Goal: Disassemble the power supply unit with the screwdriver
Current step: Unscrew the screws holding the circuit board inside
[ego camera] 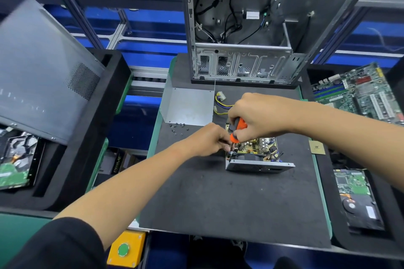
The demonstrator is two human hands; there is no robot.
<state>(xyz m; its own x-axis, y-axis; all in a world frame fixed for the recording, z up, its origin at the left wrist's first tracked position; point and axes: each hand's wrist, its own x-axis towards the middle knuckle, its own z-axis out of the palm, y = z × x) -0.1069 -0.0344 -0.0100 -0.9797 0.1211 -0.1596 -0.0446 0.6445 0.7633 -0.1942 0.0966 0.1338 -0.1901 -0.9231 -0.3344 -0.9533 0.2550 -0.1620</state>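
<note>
The opened power supply unit [260, 159] lies on the black mat [229, 199], its circuit board and wires exposed. My right hand [255, 116] grips the orange and black screwdriver [237, 130] by the handle, tip pointing down into the unit's left side. My left hand [209, 140] sits at the unit's left edge with fingertips pinched around the screwdriver's shaft near the tip. The tip itself is hidden. The unit's removed metal cover [188, 106] lies behind, with several loose black screws [178, 129] in front of it. Yellow and black cables [222, 102] trail from the unit.
An open computer case [242, 28] stands upright at the back of the mat. A grey side panel [43, 67] leans at left over a hard drive [15, 159]. A motherboard [358, 91] and another hard drive [356, 199] lie at right. A small chip [316, 147] rests nearby.
</note>
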